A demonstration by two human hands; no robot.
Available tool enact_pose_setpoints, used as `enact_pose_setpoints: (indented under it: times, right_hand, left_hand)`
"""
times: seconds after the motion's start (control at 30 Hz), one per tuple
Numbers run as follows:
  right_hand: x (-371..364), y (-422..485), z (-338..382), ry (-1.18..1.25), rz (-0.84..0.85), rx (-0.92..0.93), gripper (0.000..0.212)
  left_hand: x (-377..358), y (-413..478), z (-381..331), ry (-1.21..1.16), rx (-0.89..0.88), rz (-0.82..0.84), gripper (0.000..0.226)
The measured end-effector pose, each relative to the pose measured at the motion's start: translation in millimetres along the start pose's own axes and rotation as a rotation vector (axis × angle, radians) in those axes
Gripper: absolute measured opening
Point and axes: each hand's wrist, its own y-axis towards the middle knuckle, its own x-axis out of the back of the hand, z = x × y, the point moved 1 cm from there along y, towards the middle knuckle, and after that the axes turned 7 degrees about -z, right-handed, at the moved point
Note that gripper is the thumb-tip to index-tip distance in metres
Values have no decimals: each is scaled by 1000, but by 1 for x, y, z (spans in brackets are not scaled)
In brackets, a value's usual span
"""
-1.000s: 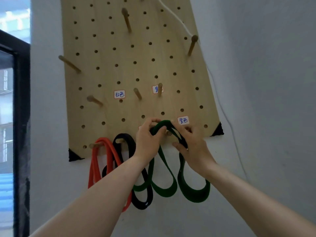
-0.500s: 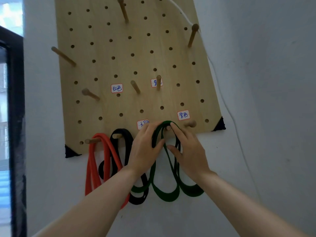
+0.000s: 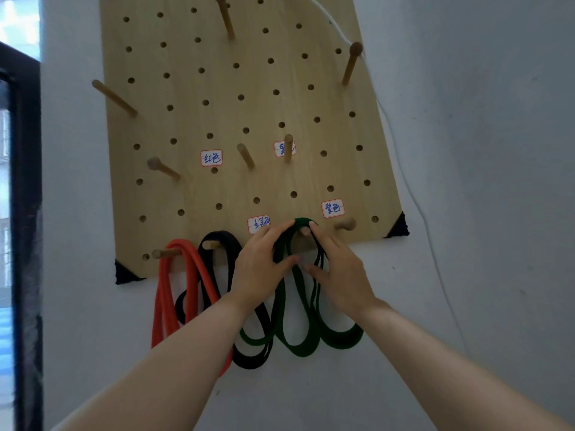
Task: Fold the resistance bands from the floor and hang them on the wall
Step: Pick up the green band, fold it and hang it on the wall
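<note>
My left hand (image 3: 261, 265) pinches the green band (image 3: 301, 349), looped over a peg (image 3: 305, 231) on the pegboard (image 3: 193, 188). My right hand (image 3: 339, 269) hides the other strands; I can't tell its grip.

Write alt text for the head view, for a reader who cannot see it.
The left hand and right hand hold a folded green band looped over a peg near the bottom edge of a wooden pegboard on a wall. Beside it, a black band and a red band hang from their own pegs.
</note>
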Motion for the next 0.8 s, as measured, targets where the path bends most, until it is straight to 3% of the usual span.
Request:
enact_pose_setpoints:
  times: [0.23,0.43,0.63,0.8]
  right_hand:
    - [-2,10,-6,-67,74,-78,81]
    - [15,-17,7,-235,81,-79,78]
    - [38,-67,42,-281,120,50,63]
    - [43,-135,71,-135,174,168,31]
  left_hand:
    - [-8,7,8,92,115,67,69]
    - [9,-17,-1,178,24,104,70]
    - [53,-78,-25,189,-23,108,53]
    - [92,-175,-35,131,-11,249,37]
